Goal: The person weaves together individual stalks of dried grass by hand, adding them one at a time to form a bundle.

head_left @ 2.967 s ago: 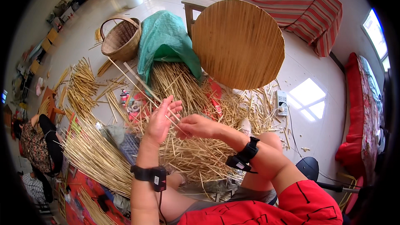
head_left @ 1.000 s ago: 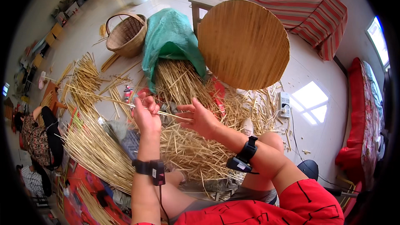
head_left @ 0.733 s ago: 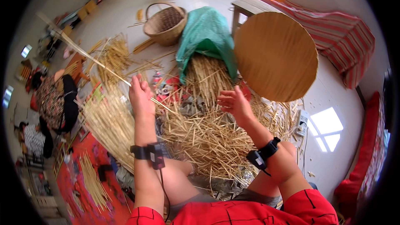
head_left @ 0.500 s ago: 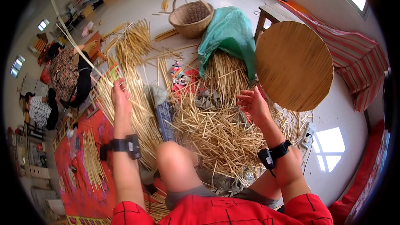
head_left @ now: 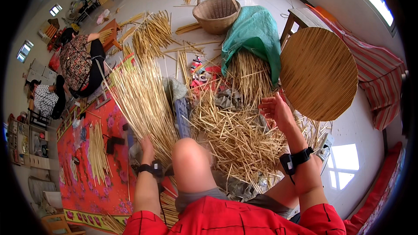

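One dark band (head_left: pixel 303 156) is strapped round each wrist. The left hand (head_left: pixel 147 149), left of centre in the frame, is set at the lower end of a long bundle of stalks (head_left: pixel 141 98), which is spread slantwise across the left middle of the frame; its fingertips are hidden, so whether anything is gripped cannot be told. The right hand (head_left: pixel 278 111), right of centre, is held with its fingers loosely spread and nothing grasped, near the upper right edge of a loose pile of short stalks (head_left: pixel 237 141) heaped at the centre. Above that pile, sack stalks (head_left: pixel 248 72) are packed in the mouth of a green sack (head_left: pixel 250 32), beside which a wicker basket (head_left: pixel 215 25) is placed at the top centre. A round slatted board (head_left: pixel 320 74) is stood at the upper right, with a red striped cloth (head_left: pixel 381 82) draped behind it. At the lower left, a narrow row of stalks (head_left: pixel 98 154) is laid on a red floral mat (head_left: pixel 115 191). At the upper left, a person in a patterned shirt (head_left: pixel 77 63) is seen beside a small reddish-brown tabletop (head_left: pixel 114 26).
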The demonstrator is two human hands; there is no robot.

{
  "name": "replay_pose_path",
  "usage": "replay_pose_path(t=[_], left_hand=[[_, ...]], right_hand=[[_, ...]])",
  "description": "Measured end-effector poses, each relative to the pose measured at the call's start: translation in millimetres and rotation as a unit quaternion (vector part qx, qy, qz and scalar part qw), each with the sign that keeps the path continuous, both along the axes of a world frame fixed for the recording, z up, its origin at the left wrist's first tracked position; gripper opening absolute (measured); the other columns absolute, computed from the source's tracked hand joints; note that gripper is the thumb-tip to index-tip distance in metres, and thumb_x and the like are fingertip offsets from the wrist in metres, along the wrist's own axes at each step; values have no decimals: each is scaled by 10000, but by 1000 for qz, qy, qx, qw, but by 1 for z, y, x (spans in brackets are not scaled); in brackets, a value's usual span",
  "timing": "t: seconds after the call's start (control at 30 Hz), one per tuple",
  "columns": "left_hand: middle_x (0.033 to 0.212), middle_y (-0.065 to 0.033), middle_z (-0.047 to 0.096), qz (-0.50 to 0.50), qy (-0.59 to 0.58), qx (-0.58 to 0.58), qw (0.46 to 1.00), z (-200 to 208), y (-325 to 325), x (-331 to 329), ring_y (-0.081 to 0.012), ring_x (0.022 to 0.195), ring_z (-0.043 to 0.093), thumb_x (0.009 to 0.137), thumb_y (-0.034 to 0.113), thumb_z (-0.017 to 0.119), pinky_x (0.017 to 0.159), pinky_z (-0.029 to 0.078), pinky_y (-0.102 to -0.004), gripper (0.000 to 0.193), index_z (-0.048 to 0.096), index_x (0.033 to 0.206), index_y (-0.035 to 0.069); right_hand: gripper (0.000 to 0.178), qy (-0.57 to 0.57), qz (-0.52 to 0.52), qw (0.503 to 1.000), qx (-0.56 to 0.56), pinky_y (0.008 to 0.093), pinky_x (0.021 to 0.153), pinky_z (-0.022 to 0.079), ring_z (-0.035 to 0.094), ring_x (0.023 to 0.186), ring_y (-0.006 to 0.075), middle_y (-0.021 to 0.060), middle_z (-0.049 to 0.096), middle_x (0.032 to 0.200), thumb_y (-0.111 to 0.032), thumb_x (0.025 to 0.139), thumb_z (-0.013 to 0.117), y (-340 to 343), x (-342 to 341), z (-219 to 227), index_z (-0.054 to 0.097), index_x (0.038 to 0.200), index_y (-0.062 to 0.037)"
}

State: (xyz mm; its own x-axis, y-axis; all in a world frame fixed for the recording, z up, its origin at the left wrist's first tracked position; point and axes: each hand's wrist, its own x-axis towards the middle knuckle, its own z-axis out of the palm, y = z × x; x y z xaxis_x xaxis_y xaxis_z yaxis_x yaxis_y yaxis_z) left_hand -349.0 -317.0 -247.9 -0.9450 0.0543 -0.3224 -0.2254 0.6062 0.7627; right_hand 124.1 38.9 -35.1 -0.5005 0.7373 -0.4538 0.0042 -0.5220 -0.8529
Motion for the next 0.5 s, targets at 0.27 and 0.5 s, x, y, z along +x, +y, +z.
replay_pose_path(t=[0.27,0.5], left_hand=[[741,-65,565,-104,-119,-9,987,7,-8,23,-194,650,537,802,238,562,520,397,-354,219,565,752,24],[748,-22,589,-291,-174,182,923,152,117,-9,-104,671,568,865,184,554,553,474,-256,104,557,899,86]], right_hand=[[594,3,-10,1000,24,288,643,467,622,725,170,122,659,927,-496,969,264,2,18,11,574,1070,1],[535,40,-77,995,57,280,647,490,613,731,161,120,652,906,-450,976,308,17,27,17,580,1006,9]])
